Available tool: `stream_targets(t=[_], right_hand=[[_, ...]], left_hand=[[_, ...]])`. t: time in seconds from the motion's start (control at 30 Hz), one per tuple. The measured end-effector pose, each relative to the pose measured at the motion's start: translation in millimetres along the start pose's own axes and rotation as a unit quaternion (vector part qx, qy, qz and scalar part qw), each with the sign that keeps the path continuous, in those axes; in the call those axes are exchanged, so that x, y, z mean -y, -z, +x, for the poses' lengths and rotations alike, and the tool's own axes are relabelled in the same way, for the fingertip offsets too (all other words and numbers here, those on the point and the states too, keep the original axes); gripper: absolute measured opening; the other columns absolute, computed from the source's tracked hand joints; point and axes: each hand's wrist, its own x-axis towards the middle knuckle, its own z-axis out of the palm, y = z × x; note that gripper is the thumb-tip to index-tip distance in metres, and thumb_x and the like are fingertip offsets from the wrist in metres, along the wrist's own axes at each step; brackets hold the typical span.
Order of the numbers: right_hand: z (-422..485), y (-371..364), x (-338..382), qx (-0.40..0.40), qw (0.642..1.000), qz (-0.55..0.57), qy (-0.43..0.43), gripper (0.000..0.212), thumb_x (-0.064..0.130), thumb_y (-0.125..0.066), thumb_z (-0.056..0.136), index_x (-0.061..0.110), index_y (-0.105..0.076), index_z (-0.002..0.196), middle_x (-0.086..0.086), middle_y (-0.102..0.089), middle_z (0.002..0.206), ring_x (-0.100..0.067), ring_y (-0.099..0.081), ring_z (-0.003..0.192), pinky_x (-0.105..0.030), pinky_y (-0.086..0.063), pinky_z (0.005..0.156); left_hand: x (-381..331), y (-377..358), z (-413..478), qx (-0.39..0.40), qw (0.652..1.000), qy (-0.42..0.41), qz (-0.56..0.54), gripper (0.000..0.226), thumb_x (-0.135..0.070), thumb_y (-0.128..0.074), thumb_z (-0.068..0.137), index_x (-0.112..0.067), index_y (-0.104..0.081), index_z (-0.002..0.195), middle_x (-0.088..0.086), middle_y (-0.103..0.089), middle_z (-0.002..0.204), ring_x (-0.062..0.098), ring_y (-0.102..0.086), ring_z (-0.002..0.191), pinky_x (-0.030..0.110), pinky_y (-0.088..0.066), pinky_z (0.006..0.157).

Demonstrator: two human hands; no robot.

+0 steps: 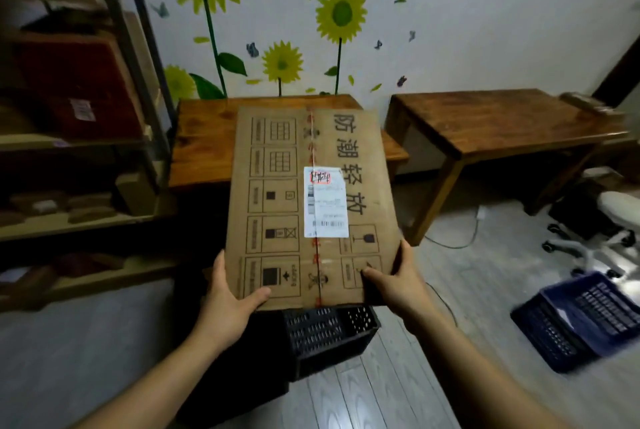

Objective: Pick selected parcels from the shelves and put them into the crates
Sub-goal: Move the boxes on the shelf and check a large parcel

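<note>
Head view: we carry the box (pixel 277 207), left hand (pixel 228 293) and right hand (pixel 394 281) gripping; next, probably the crate (pixel 329 328) below our fingers (pixel 406 257).

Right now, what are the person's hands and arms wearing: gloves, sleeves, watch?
The bare left hand and bare right hand have no gloves, rings or markings. The left forearm and right forearm are uncovered to the frame's edge: no sleeve, watch or band shows.

Cardboard parcel (pixel 311 207) held above a black crate (pixel 329 331)

Left hand (pixel 230 297) and right hand (pixel 394 286) grip its near corners; a blue crate (pixel 581 321) sits on the floor, right.
</note>
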Motion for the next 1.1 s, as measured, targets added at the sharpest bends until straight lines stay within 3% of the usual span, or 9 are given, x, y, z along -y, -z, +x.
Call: stream_targets(t=[0.17, 0.33, 0.43, 0.5, 0.67, 0.87, 1.1], right_hand=[[32.0, 1.3, -35.8, 0.024, 0.997, -0.047, -0.064, 0.061, 0.010, -0.070, 0.082, 0.034, -0.036, 0.127, 0.007, -0.060, 0.112, -0.018, -0.062, 0.105, -0.045, -0.059, 0.081], [79.6, 11.9, -70.3, 0.060, 0.990, -0.081, -0.101, 0.053, 0.010, -0.066, 0.085, 0.033, -0.036, 0.123, 0.009, -0.057, 0.109, -0.020, -0.061, 0.110, -0.038, -0.059, 0.080], [123.0, 17.4, -97.3, 0.099, 0.981, -0.144, -0.088, 0.076, 0.030, -0.069, 0.080, 0.049, -0.024, 0.138, 0.003, -0.054, 0.124, -0.023, -0.061, 0.111, -0.047, -0.058, 0.084], [162.9, 22.1, -123.5, 0.136, 0.971, -0.183, -0.069, 0.078, 0.043, -0.066, 0.076, 0.058, -0.020, 0.136, 0.001, -0.051, 0.129, -0.025, -0.060, 0.111, -0.050, -0.056, 0.086], [227.6, 26.3, -156.5, 0.174, 0.944, -0.276, -0.050, 0.061, 0.037, -0.058, 0.092, 0.041, -0.025, 0.144, -0.005, -0.037, 0.133, -0.031, -0.051, 0.119, -0.044, -0.048, 0.100], [293.4, 3.2, -235.0, 0.209, 0.923, -0.320, -0.041, 0.054, 0.045, -0.054, 0.093, 0.034, -0.032, 0.141, -0.009, -0.040, 0.134, -0.032, -0.054, 0.116, -0.045, -0.047, 0.099], [350.7, -30.3, -318.2, 0.195, 0.923, -0.330, -0.022, 0.045, 0.048, -0.053, 0.091, 0.037, -0.037, 0.131, -0.004, -0.043, 0.126, -0.029, -0.056, 0.108, -0.048, -0.051, 0.094]], left_hand=[[32.3, -32.5, 17.1, 0.029, 0.997, 0.065, 0.016, 0.093, -0.014, -0.074, 0.077, -0.029, -0.016, 0.148, -0.002, -0.047, 0.138, 0.021, -0.043, 0.130, 0.048, -0.038, 0.107], [53.9, -71.0, 42.5, 0.043, 0.993, 0.104, 0.024, 0.087, -0.015, -0.074, 0.077, -0.027, -0.022, 0.146, -0.005, -0.052, 0.132, 0.017, -0.047, 0.126, 0.041, -0.038, 0.104], [65.3, -102.4, 61.9, 0.029, 0.990, 0.134, 0.029, 0.086, -0.020, -0.073, 0.079, -0.030, -0.020, 0.146, -0.006, -0.051, 0.134, 0.016, -0.046, 0.128, 0.043, -0.037, 0.106], [77.0, -127.5, 75.0, 0.009, 0.986, 0.162, 0.035, 0.089, -0.026, -0.071, 0.080, -0.033, -0.014, 0.148, -0.007, -0.048, 0.139, 0.016, -0.043, 0.131, 0.046, -0.035, 0.109], [122.4, -189.5, 110.7, -0.024, 0.976, 0.209, 0.051, 0.090, -0.029, -0.068, 0.083, -0.028, -0.009, 0.150, -0.001, -0.042, 0.146, 0.022, -0.037, 0.135, 0.047, -0.030, 0.111], [204.2, -233.5, 160.2, -0.033, 0.973, 0.218, 0.066, 0.080, -0.030, -0.068, 0.083, -0.026, -0.020, 0.147, 0.002, -0.042, 0.145, 0.025, -0.037, 0.135, 0.050, -0.030, 0.111], [295.5, -268.3, 214.6, -0.022, 0.972, 0.225, 0.066, 0.083, -0.034, -0.066, 0.085, -0.026, -0.015, 0.149, 0.002, -0.038, 0.148, 0.026, -0.034, 0.137, 0.049, -0.029, 0.112]])
